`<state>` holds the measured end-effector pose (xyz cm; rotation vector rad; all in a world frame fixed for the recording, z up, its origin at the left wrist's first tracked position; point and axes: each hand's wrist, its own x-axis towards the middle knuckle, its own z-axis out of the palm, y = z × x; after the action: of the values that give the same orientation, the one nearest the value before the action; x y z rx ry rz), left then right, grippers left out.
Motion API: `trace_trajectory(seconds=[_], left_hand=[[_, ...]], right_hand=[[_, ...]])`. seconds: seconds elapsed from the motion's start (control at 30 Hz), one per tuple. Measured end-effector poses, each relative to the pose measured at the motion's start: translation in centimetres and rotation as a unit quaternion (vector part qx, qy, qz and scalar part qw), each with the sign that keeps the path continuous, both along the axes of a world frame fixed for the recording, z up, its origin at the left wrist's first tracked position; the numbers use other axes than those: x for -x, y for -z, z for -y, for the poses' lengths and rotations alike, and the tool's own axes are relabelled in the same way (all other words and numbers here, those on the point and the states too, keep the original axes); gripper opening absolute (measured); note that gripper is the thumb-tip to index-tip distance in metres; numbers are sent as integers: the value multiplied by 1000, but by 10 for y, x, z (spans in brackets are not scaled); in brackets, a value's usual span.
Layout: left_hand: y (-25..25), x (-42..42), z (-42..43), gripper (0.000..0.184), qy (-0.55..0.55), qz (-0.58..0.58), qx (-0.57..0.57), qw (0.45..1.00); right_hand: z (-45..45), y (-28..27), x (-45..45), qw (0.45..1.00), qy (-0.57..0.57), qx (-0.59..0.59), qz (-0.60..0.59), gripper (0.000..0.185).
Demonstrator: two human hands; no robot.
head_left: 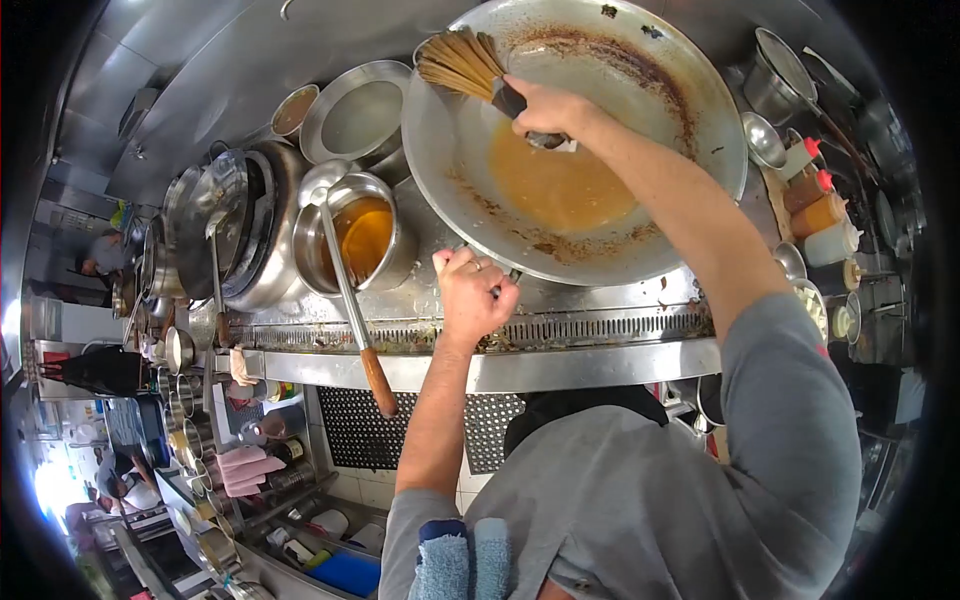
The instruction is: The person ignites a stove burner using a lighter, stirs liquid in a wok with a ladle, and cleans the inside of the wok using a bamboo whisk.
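Observation:
My right hand (548,108) is closed round the dark-wrapped grip of a bamboo wok brush (462,66). Its bristles point left, over the upper left wall of a large wok (437,140). Cloudy brown liquid (560,185) pools in the wok's bottom, and dark burnt residue rings its wall. My left hand (474,294) is closed in front of the wok's near rim. A small dark piece shows between its fingers and the rim; what it belongs to cannot be made out.
Left of the wok stands a steel pot (402,255) of amber liquid, with a ladle (345,280) across it. Behind are a basin (325,125) and a small bowl (294,110). Squeeze bottles (815,215) line the right. A slotted drain (600,327) runs along the counter front.

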<state>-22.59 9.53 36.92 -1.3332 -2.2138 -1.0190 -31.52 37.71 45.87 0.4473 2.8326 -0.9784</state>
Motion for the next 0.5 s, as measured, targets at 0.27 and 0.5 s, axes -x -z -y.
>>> trace_trajectory(seconds=[0.27, 0.5], left_hand=[[6, 1, 1, 15, -10, -1, 7, 1000], [5, 1, 2, 15, -8, 9, 18, 1000]], right_hand=[[-25, -21, -165, 950, -171, -127, 229, 100], [-78, -1, -135, 956, -91, -260, 99, 96]])
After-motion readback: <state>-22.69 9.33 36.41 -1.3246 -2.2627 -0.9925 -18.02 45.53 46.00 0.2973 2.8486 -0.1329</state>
